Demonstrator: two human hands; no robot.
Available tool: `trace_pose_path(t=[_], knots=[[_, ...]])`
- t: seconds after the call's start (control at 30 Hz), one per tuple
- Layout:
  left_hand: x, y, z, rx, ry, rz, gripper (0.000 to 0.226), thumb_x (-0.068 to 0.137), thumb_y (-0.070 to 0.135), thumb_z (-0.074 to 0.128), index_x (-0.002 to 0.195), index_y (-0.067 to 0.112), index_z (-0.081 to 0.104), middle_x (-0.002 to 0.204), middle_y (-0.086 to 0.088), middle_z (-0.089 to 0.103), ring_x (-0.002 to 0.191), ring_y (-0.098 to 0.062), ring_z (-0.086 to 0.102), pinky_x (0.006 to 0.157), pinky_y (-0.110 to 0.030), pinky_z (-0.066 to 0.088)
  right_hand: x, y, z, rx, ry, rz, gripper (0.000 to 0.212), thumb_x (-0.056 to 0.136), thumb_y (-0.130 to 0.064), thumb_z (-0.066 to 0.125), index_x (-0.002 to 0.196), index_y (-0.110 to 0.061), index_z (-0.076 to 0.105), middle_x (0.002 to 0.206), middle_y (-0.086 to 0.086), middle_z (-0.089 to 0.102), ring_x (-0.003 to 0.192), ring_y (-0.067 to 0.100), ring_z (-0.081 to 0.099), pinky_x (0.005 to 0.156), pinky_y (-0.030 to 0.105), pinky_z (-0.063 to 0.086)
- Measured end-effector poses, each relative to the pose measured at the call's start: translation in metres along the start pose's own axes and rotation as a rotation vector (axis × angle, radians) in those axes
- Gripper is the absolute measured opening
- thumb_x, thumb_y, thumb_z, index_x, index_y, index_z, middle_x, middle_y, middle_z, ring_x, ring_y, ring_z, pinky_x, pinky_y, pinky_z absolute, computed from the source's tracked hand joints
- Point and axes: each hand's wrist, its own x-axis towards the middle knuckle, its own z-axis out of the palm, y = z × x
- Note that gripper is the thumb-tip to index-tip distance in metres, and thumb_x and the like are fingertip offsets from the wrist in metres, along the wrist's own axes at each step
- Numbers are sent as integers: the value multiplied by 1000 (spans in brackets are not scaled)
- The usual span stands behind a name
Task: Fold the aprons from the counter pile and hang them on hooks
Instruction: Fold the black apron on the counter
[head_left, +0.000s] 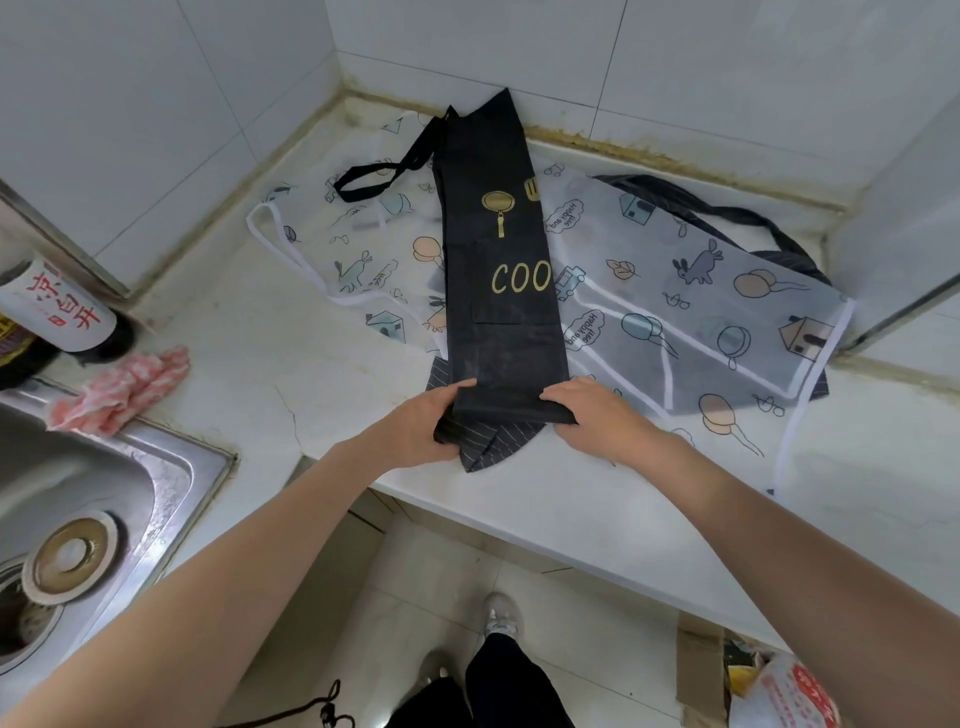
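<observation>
A black apron (498, 291) with gold pan prints and the letters "COO" lies folded into a long narrow strip on the marble counter (291, 353). Its neck strap (384, 174) loops out at the far left. My left hand (426, 421) grips the strip's near left corner, thumb on top. My right hand (597, 410) grips the near right corner, fingers over the edge. Under the strip lie a translucent white apron (691, 291) with cartoon prints and a dark pinstriped apron (483, 447) whose corner shows below my hands.
A steel sink (93, 499) sits at the left with a pink cloth (124, 389) on its rim and a bottle (57, 306) behind it. Tiled walls close off the counter's back corner. A cardboard box (711, 670) stands on the floor at the lower right.
</observation>
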Motion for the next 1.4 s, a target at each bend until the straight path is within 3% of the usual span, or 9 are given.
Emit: trace_pose_path(t=[0.13, 0.27, 0.43, 0.6, 0.73, 0.87, 1.0, 1.2, 1.4], knots=[[3, 1, -3, -93, 82, -28, 81, 81, 6, 68, 145, 30, 24, 122, 3, 50, 100, -17, 57, 92, -24, 47, 5, -1, -12, -21, -116, 8, 31, 92, -20, 42, 117, -23, 61, 114, 3, 63, 109, 26, 55, 92, 42, 46], [3, 6, -9, -131, 77, -163, 43, 89, 11, 61, 130, 18, 50, 112, -2, 61, 94, -17, 57, 84, -21, 42, 7, -10, -27, 68, -168, 44, 20, 89, -14, 43, 71, -14, 52, 75, 7, 57, 67, 22, 55, 59, 30, 46], [10, 4, -7, -144, 205, -375, 22, 95, 22, 54, 96, 2, 62, 95, -13, 63, 89, -27, 57, 73, -28, 45, 20, -1, -23, 851, -30, 356, 9, 87, -5, 63, 96, -4, 61, 79, 3, 60, 75, 24, 65, 78, 34, 57], [17, 4, -3, -198, 312, -480, 34, 93, 21, 57, 63, 11, 44, 70, -9, 51, 71, -24, 46, 59, -27, 34, 35, -8, -2, 513, 169, 420, 25, 96, -22, 50, 79, -4, 53, 78, 9, 56, 62, 25, 60, 55, 30, 47], [22, 3, -4, -190, 318, -511, 27, 93, 24, 57, 75, 5, 56, 80, -14, 58, 76, -26, 51, 68, -27, 38, 44, -13, 2, 369, 172, 439, 30, 98, -28, 44, 75, -10, 47, 87, 11, 58, 85, 36, 64, 78, 42, 53], [21, 11, -5, -14, 406, -504, 24, 90, 26, 61, 103, 10, 49, 100, -10, 61, 88, -23, 54, 71, -29, 42, 47, -8, 1, 349, 157, 456, 39, 100, -30, 42, 65, -11, 40, 79, 10, 57, 78, 34, 65, 64, 28, 42], [32, 25, -5, 627, 351, -59, 57, 89, 21, 58, 139, 16, 30, 143, -8, 33, 131, -24, 32, 106, -31, 30, 49, -5, -3, 410, 111, 469, 42, 99, -30, 44, 62, -13, 36, 62, 2, 50, 47, 18, 57, 46, 23, 30], [60, 23, 13, 928, -105, -62, 83, 94, 25, 50, 149, 11, -10, 156, -20, -11, 144, -37, -7, 118, -42, 6, 47, -15, 0, 146, 253, 356, 21, 94, -19, 54, 110, -9, 46, 114, 14, 56, 102, 32, 59, 75, 37, 51], [58, 18, 9, 811, -196, -67, 84, 93, 28, 47, 149, 15, -14, 155, -18, -19, 143, -35, -14, 117, -40, -1, 28, 13, 15, -460, 89, -101, 76, 92, 5, 41, 151, -11, -5, 159, 4, -11, 146, 27, -1, 117, 41, 13]])
